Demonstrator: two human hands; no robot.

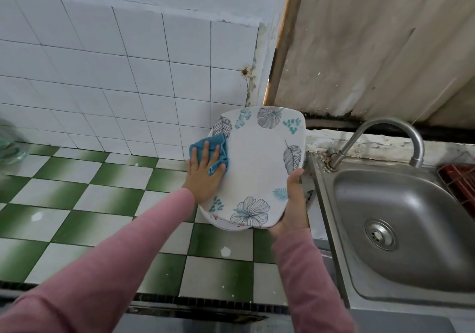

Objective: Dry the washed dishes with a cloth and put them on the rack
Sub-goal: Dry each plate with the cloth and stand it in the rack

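Note:
A white plate (257, 168) with rounded corners and blue-grey leaf and flower prints is held tilted above the counter. My right hand (293, 204) grips its lower right rim, thumb on the face. My left hand (205, 176) lies flat with straight fingers on a blue cloth (216, 152), pressing it against the plate's left edge. Under the plate, the rim of another white dish (226, 226) peeks out on the counter. A red rack (460, 178) shows at the far right edge, behind the sink.
The counter (102, 204) has green and white checkered tiles. A steel sink (401, 219) with a curved tap (385, 137) lies to the right. White wall tiles stand behind. A glass object (10, 145) sits at the far left edge.

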